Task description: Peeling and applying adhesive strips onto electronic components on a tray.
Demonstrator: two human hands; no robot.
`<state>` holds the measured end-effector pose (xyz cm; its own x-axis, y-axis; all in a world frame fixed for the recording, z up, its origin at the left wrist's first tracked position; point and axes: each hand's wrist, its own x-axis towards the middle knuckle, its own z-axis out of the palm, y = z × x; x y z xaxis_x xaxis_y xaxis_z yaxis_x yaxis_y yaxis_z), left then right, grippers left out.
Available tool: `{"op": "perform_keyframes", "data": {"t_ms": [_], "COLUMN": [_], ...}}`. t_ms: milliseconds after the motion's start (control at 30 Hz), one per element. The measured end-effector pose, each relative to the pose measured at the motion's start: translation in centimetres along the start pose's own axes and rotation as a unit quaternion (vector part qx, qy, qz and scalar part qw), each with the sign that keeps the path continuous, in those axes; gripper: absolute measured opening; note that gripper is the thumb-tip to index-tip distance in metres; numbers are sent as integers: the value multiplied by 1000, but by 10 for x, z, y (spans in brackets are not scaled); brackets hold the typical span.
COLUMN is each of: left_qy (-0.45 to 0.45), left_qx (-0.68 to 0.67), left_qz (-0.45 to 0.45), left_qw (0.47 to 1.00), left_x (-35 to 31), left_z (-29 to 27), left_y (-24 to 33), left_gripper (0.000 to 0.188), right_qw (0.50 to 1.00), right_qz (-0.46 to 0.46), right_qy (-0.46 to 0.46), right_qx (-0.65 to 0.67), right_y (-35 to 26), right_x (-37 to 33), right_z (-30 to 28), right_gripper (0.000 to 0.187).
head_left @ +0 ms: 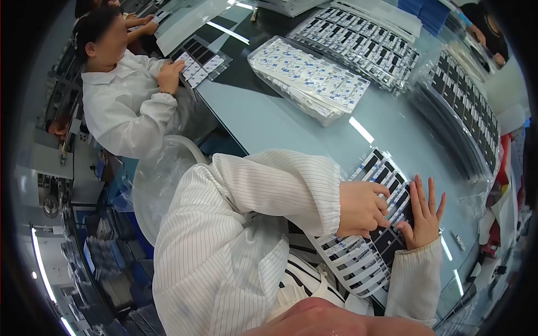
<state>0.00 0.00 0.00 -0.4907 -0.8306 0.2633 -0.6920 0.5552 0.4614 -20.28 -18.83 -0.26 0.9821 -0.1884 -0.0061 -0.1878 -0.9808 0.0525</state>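
Note:
On the table close to my body lies a sheet of black rectangular pieces (pixel 386 245) in rows. Over it is a white slotted liner (pixel 357 267), its near end lifted and curving toward me. My left hand (pixel 361 209) reaches across the middle of the sheet, fingers curled down against it; what is pinched under the fingertips is hidden. Flat along the sheet's right edge rests my right hand (pixel 424 215), fingers spread and thumb touching the black pieces.
A clear tray of white and blue sheets (pixel 311 75) stands ahead, with trays of black-and-white pieces (pixel 358 42) behind it. Another tall stack (pixel 462 112) is at the right. To the left, a person (pixel 126 95) handles a similar sheet (pixel 200 60). A translucent bin (pixel 162 193) stands beside me.

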Motion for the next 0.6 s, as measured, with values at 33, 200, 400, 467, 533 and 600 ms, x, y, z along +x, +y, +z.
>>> {"op": "perform_keyframes", "data": {"t_ms": [33, 200, 400, 467, 533, 600], "left_qy": [13, 14, 54, 62, 81, 99], "left_qx": [24, 35, 21, 15, -2, -21], "left_qz": [9, 13, 41, 33, 41, 46], "left_qw": [1000, 999, 998, 997, 996, 994], "left_x": [0, -3, -2, -1, -1, 0], "left_z": [-1, -10, -4, -2, -1, 0], "left_y": [-1, 5, -2, -2, -5, -8], "left_gripper": [25, 26, 23, 23, 23, 23], "right_qw": [1000, 990, 997, 997, 987, 946], "right_qz": [2, 45, 49, 48, 54, 10], "right_qy": [-4, -8, -2, 17, 90, 238], "right_qx": [17, 130, 62, 58, 118, 220], "right_y": [0, -15, -11, -9, -8, -12], "right_x": [0, -8, -12, -12, -13, -9], "right_z": [0, 2, 3, 6, 4, -12], "right_gripper": [100, 100, 100, 99, 100, 89]}}
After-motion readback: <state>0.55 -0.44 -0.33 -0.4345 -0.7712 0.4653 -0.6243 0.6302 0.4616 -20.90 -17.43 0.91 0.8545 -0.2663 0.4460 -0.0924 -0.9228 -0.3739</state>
